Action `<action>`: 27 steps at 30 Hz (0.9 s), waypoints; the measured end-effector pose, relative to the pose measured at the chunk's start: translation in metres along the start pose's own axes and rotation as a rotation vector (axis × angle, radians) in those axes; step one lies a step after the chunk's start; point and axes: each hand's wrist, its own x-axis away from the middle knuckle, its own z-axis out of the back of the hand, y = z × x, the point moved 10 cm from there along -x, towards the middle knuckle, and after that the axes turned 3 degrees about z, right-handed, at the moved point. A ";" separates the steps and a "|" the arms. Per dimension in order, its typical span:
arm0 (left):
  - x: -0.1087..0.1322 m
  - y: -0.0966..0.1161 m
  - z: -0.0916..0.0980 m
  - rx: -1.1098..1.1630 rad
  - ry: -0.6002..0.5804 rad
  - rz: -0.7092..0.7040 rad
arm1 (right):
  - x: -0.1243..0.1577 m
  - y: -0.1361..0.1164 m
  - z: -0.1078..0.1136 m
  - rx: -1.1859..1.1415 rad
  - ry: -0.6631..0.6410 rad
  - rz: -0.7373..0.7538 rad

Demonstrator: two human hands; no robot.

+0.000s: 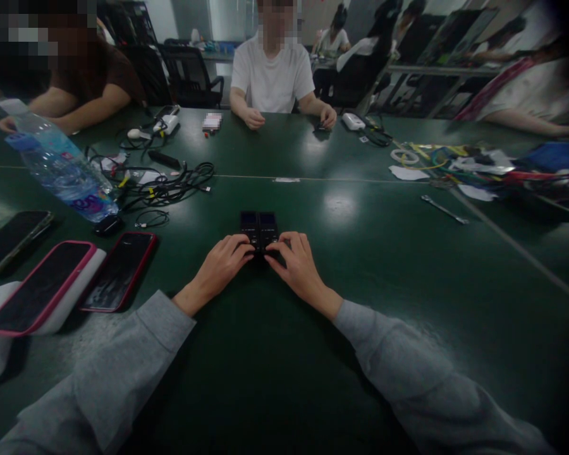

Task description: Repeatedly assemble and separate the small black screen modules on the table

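Observation:
Two small black devices with dark little screens lie side by side on the green table, one on the left (249,221) and one on the right (267,221). My left hand (222,262) is closed on the lower left edge of the left device, thumb and fingers bent around it. From the other side, my right hand (296,262) grips the lower right part of the right device the same way. Fingertips cover the lower faces of both devices, where small light markings show. The devices appear to touch along their inner sides.
To the left are phones (118,272), a pink-rimmed phone (45,287), plastic bottles (69,177) and tangled black cables (184,183). A wrench (444,210) and a heap of wires (478,164) lie right. Across the table (360,379), a person in a white shirt (272,76) sits with hands on it.

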 end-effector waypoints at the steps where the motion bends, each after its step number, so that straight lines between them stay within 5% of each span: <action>1: 0.000 0.000 0.000 0.003 0.000 0.001 | 0.000 0.000 0.000 -0.002 -0.003 -0.001; 13: 0.001 -0.010 0.009 0.012 0.094 0.094 | 0.000 0.002 0.003 -0.109 0.039 -0.024; 27: 0.000 -0.014 -0.012 0.006 -0.046 0.097 | -0.002 -0.004 -0.016 -0.096 -0.151 0.034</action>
